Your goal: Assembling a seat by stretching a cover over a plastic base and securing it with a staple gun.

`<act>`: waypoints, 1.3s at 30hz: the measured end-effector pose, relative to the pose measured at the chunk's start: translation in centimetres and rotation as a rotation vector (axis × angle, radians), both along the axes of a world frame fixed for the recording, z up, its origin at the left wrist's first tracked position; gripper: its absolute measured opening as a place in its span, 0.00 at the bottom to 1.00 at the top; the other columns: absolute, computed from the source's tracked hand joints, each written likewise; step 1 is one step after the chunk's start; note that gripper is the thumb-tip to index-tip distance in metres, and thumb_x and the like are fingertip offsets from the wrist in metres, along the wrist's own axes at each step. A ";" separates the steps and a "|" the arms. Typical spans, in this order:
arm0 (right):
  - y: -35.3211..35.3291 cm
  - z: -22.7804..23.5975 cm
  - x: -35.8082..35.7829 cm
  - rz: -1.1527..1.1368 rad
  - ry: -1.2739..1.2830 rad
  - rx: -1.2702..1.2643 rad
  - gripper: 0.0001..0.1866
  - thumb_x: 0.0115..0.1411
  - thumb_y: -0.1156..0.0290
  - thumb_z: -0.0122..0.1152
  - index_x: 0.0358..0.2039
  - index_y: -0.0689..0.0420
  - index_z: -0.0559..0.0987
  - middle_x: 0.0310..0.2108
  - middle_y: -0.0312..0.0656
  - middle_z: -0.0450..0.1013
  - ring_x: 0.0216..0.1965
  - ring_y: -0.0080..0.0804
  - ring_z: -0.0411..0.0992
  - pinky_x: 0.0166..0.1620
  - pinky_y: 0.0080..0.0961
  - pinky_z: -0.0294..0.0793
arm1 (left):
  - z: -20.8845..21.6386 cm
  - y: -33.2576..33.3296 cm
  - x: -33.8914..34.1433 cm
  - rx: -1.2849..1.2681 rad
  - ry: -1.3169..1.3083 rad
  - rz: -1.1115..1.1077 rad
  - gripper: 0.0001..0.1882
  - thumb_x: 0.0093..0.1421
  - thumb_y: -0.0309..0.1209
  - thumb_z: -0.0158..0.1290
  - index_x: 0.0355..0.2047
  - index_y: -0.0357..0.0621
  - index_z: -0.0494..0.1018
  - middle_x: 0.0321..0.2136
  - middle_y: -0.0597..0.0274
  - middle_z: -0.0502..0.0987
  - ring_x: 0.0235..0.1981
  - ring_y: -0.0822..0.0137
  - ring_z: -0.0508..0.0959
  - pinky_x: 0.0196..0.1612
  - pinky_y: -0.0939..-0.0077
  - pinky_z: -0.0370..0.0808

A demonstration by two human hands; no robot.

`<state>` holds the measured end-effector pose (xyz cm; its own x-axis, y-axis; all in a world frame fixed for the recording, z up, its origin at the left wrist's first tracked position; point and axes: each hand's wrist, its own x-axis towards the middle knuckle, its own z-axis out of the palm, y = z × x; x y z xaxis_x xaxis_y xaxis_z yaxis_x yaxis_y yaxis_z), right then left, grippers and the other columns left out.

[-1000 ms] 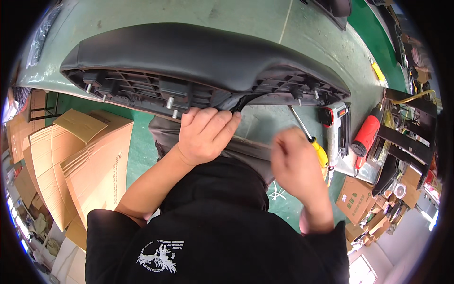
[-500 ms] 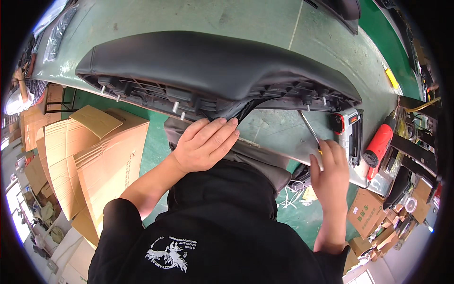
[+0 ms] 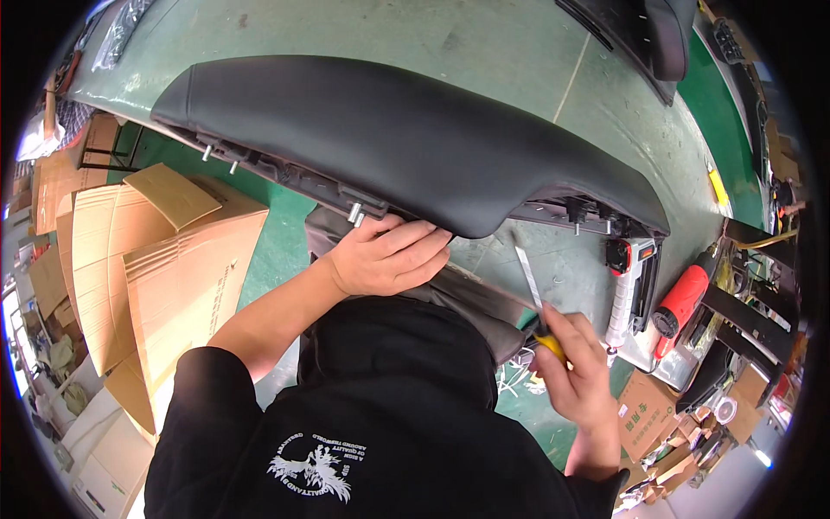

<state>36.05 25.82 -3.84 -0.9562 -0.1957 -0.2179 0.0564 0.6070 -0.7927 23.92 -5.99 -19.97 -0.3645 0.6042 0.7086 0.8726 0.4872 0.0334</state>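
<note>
A long black padded panel [image 3: 372, 130], covered in smooth leather-like material, lies across the worktable with its ribbed plastic underside and metal studs [image 3: 356, 214] toward me. My left hand [image 3: 393, 258] is closed on its near lower edge, beside a pair of studs; the fingertips are partly hidden under the cover. To the right, my right hand [image 3: 572, 368] grips a screwdriver [image 3: 528, 277] by its yellow handle. The screwdriver's metal shaft points up and away, its tip close to the panel's curved cut-out and seemingly apart from it.
A staple gun [image 3: 624, 298] stands at the panel's right end, with a red heat gun [image 3: 683, 298] beyond it. A yellow-handled tool [image 3: 718, 186] lies at the table's far right edge. Cardboard boxes [image 3: 186, 285] stand left. Another black padded part [image 3: 666, 43] lies far right.
My right hand has taken up the screwdriver from the table and moved left with it. The panel has tilted so less of its underside shows; my left hand stays at its near edge.
</note>
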 end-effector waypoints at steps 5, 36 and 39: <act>-2.1 -0.6 -2.9 0.117 0.048 -0.028 0.31 0.65 0.84 0.69 0.69 0.62 0.78 0.46 0.50 0.78 0.44 0.43 0.80 0.50 0.29 0.80 | -0.4 0.8 -0.3 0.026 0.078 0.046 0.10 0.62 0.34 0.62 0.44 0.61 0.83 0.55 0.77 0.81 0.60 0.70 0.78 0.62 0.70 0.73; 0.0 -0.2 -6.4 0.280 0.223 0.332 0.25 0.64 0.85 0.65 0.62 0.61 0.85 0.35 0.50 0.80 0.25 0.45 0.81 0.30 0.37 0.82 | 0.6 -0.7 0.1 -0.116 -0.441 -0.208 0.16 0.65 0.32 0.62 0.53 0.50 0.85 0.53 0.61 0.86 0.54 0.57 0.85 0.60 0.55 0.82; 0.5 -1.0 -5.6 0.162 0.124 0.155 0.25 0.65 0.85 0.65 0.63 0.60 0.85 0.35 0.50 0.80 0.27 0.44 0.82 0.32 0.36 0.83 | 2.6 -0.7 -1.2 -0.214 -0.310 -0.169 0.16 0.65 0.29 0.61 0.52 0.50 0.85 0.51 0.62 0.86 0.52 0.58 0.86 0.59 0.55 0.83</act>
<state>30.44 26.29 -4.82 -0.9363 -0.3220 -0.1405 -0.1431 0.7148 -0.6845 22.70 -6.72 -17.41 -0.4242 0.7954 0.4329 0.9054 0.3626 0.2209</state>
